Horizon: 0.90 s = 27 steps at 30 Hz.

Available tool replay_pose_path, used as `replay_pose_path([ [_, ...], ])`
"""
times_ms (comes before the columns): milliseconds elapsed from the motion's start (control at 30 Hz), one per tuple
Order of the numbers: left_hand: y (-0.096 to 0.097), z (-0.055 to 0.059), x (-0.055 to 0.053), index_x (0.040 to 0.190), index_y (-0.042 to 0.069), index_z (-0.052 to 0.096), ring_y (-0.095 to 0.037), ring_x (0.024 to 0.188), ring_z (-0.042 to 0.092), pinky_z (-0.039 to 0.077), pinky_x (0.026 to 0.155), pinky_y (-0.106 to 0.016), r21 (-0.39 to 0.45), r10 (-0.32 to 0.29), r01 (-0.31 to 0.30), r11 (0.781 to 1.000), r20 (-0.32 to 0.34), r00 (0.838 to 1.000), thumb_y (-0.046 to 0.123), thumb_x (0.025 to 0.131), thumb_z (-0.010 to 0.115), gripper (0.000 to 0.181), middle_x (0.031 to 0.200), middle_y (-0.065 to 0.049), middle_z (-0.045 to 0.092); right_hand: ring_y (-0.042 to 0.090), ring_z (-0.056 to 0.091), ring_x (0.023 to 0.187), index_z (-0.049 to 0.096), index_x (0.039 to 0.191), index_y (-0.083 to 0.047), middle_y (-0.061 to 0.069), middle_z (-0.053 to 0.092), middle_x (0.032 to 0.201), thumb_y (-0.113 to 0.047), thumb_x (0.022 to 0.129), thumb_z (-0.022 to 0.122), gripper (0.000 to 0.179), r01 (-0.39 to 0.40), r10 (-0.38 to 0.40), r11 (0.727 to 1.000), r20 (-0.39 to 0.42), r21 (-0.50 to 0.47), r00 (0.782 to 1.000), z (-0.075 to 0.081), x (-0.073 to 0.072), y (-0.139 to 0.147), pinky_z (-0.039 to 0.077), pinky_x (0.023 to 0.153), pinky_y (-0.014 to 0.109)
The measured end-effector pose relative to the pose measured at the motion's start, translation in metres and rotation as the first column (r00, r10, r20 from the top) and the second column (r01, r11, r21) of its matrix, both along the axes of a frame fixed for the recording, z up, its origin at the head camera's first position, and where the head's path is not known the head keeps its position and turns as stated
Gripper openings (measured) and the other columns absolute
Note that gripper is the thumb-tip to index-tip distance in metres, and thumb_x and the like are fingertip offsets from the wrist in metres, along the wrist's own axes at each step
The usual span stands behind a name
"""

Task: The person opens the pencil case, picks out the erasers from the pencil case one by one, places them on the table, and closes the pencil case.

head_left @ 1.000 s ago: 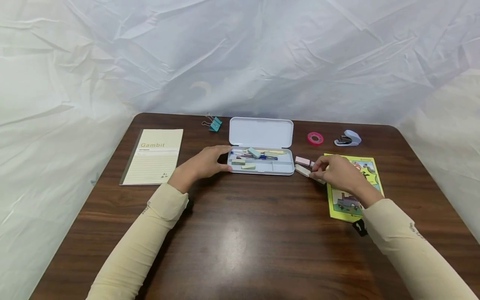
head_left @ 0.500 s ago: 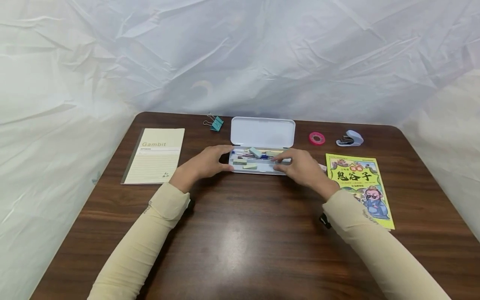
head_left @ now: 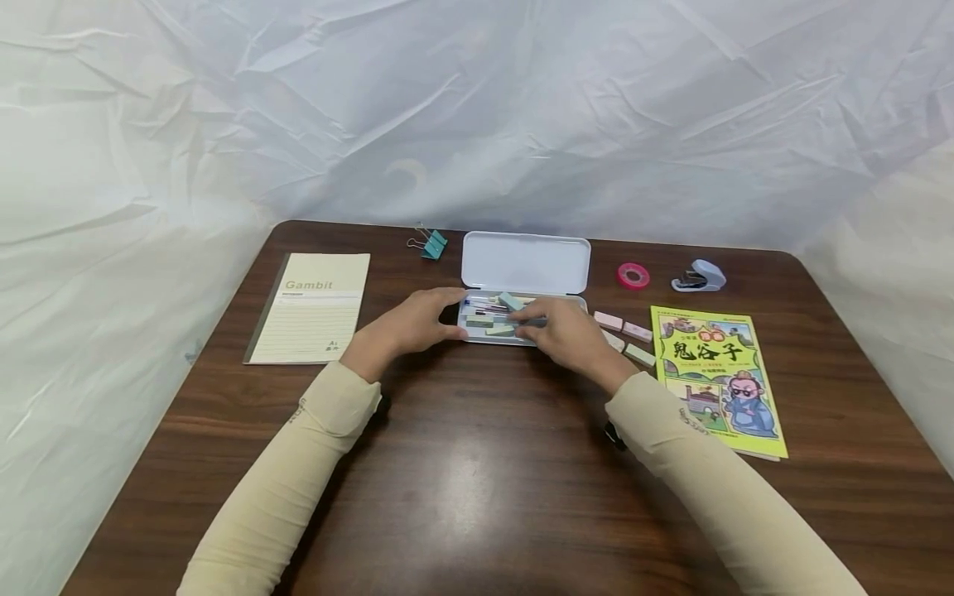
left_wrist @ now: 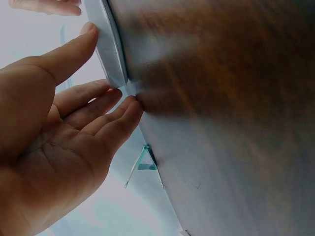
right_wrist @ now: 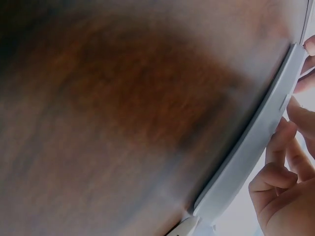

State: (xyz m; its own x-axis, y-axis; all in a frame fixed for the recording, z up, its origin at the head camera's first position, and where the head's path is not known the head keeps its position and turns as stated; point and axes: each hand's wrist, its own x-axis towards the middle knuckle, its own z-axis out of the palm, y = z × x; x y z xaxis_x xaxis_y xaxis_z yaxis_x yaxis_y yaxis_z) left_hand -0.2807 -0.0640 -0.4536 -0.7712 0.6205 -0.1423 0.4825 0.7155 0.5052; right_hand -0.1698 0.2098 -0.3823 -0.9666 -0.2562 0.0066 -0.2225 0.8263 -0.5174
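A pale blue pencil case point(head_left: 526, 263) stands with its lid raised, holding several erasers and pens point(head_left: 486, 311). My left hand point(head_left: 413, 321) pinches the case's left end, thumb at the front corner and fingers behind. In the left wrist view, the left thumb point(left_wrist: 74, 55) lies against the case wall point(left_wrist: 112, 54). My right hand point(head_left: 564, 331) is over the open tray, with its fingertips beside a green eraser point(head_left: 500, 330) and a blue-green eraser point(head_left: 510, 301). In the right wrist view the right hand point(right_wrist: 285, 191) has bent fingers behind the case; what its fingertips touch is hidden.
Several loose erasers point(head_left: 608, 320) lie right of the case, beside a yellow comic book point(head_left: 715, 372). A pink tape roll point(head_left: 633, 276) and a small stapler point(head_left: 699, 276) sit farther back. To the left are a notebook point(head_left: 313, 310) and teal binder clips point(head_left: 432, 244).
My right hand has moved left from the loose erasers by the comic book to over the pencil case tray, uncovering those erasers. The left hand stays on the case's left end.
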Motion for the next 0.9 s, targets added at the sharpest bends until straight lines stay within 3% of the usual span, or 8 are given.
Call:
replay_pose_path([
  [100, 0.001, 0.001, 0.001, 0.179, 0.013, 0.041, -0.029, 0.174, 0.041, 0.039, 0.141, -0.051, 0.003, -0.003, 0.003, 1.0, -0.008, 1.0, 0.046, 0.108, 0.082, 0.089, 0.185, -0.009, 0.044, 0.036, 0.073, 0.141, 0.085, 0.139, -0.016, 0.015, 0.078, 0.15, -0.015, 0.11, 0.078, 0.029, -0.005, 0.005, 1.0, -0.006, 0.003, 1.0, -0.001, -0.001, 0.0, 0.062, 0.113, 0.059],
  [267, 0.002, 0.003, 0.003, 0.179, 0.014, 0.041, -0.028, 0.173, 0.041, 0.039, 0.141, -0.05, 0.002, 0.005, -0.005, 1.0, -0.001, 1.0, 0.046, 0.107, 0.082, 0.089, 0.185, -0.008, 0.044, 0.033, 0.076, 0.134, 0.086, 0.137, -0.016, 0.015, 0.079, 0.149, -0.015, 0.11, 0.079, 0.028, -0.012, 0.012, 1.0, -0.014, 0.011, 1.0, -0.002, -0.003, -0.001, 0.063, 0.106, 0.054],
  [500, 0.003, 0.005, 0.004, 0.18, 0.015, 0.04, -0.028, 0.173, 0.041, 0.039, 0.142, -0.05, -0.007, 0.01, -0.01, 1.0, 0.007, 1.0, 0.045, 0.108, 0.081, 0.087, 0.185, -0.007, 0.044, 0.013, 0.073, 0.112, 0.09, 0.129, -0.035, -0.004, 0.083, 0.133, -0.028, 0.108, 0.084, 0.023, -0.038, 0.04, 0.999, -0.062, 0.024, 0.997, -0.059, -0.041, 0.019, 0.063, 0.095, 0.04],
  [667, 0.003, 0.006, 0.005, 0.179, 0.014, 0.041, -0.029, 0.173, 0.041, 0.039, 0.141, -0.051, 0.0, 0.011, -0.011, 1.0, 0.009, 1.0, 0.044, 0.109, 0.081, 0.087, 0.185, -0.008, 0.044, 0.011, 0.073, 0.103, 0.092, 0.121, -0.034, -0.008, 0.084, 0.121, -0.026, 0.107, 0.084, 0.018, -0.043, 0.045, 0.999, -0.083, 0.022, 0.996, -0.06, -0.042, 0.017, 0.063, 0.09, 0.038],
  [900, 0.002, 0.006, 0.005, 0.179, 0.014, 0.042, -0.029, 0.172, 0.043, 0.04, 0.141, -0.051, 0.001, 0.009, -0.009, 1.0, -0.008, 1.0, 0.044, 0.108, 0.081, 0.087, 0.184, -0.009, 0.046, 0.018, 0.078, 0.119, 0.092, 0.12, -0.03, -0.003, 0.085, 0.127, -0.025, 0.108, 0.083, 0.016, -0.061, 0.064, 0.997, -0.065, 0.04, 0.996, -0.055, -0.04, 0.016, 0.066, 0.101, 0.046],
])
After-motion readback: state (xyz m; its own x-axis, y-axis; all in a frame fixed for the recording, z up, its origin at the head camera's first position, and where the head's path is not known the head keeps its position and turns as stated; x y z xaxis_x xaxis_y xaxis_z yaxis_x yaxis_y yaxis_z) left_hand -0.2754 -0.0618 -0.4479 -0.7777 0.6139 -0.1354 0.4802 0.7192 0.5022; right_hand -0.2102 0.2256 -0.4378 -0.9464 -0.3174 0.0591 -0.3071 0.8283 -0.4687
